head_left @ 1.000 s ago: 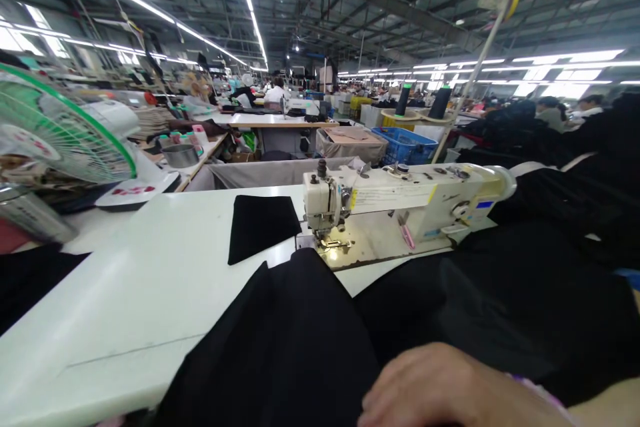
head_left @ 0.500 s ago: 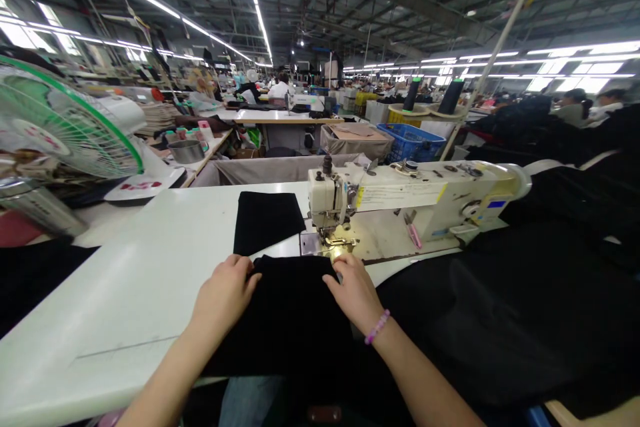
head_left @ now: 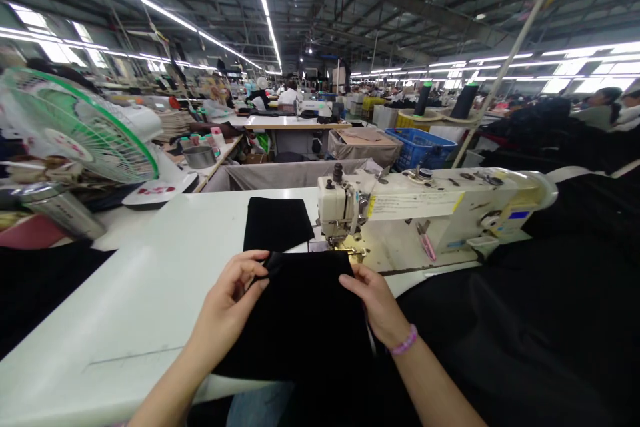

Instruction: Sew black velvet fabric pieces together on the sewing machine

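A piece of black fabric (head_left: 307,313) stretches between my two hands, its far edge just in front of the sewing machine (head_left: 410,207). My left hand (head_left: 233,297) pinches the fabric's far left corner between thumb and fingers. On the opposite corner, my right hand (head_left: 373,297) is closed, thumb on top and fingers behind the cloth; a purple beaded bracelet circles that wrist. Beyond the held fabric, a smaller black fabric piece (head_left: 275,223) lies flat on the white table (head_left: 145,280), left of the needle area. The held fabric's near end hangs toward my lap.
A large heap of black cloth (head_left: 505,333) covers the right side. Pink-handled thread snips (head_left: 426,241) rest on the machine bed. At left stand a green fan (head_left: 95,127) and a steel flask (head_left: 63,210). Behind the machine is a blue basket (head_left: 425,147).
Both hands have lifted the fabric's far edge slightly, and the left fingers have shifted their hold at the corner. The whole view has moved a little, so the surroundings appear further right.
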`<state>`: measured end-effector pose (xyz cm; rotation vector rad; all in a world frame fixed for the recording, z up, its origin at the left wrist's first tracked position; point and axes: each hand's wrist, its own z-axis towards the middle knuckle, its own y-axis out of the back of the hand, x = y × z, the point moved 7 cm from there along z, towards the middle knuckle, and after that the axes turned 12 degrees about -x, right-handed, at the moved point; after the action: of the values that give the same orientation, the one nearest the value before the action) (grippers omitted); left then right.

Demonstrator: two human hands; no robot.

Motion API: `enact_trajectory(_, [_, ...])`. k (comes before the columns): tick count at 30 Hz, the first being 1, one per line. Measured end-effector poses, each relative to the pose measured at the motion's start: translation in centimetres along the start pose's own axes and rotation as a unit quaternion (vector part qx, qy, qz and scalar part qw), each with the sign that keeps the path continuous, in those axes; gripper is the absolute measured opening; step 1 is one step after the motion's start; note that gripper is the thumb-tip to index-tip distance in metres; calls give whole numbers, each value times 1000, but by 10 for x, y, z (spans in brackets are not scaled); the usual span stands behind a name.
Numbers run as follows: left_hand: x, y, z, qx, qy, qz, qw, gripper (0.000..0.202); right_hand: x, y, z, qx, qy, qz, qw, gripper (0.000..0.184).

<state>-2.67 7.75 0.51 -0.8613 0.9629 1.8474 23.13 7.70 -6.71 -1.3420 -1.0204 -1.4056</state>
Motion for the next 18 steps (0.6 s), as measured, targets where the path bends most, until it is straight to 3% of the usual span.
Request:
enact_trajectory(2, [-5, 1, -5, 0, 63, -52, 997, 16, 9, 3, -3, -20, -3, 51, 998, 38])
enact_trajectory(4, [-10, 2, -10, -11, 117, -95, 989, 19, 21, 13, -8, -85, 29, 65, 994, 33])
enact_trajectory(8, [-17, 13, -19, -97, 175, -121, 972, 21, 33, 33, -24, -173, 88, -2, 981, 31])
enact_trajectory(14, [-32, 18, -25, -144, 149, -135, 969, 19, 6, 58, -37, -235, -58, 43, 969, 49])
enact_trajectory(18, [-29, 18, -27, -165, 194, -165, 953, 20, 9, 56, -38, -233, -87, 118, 961, 49])
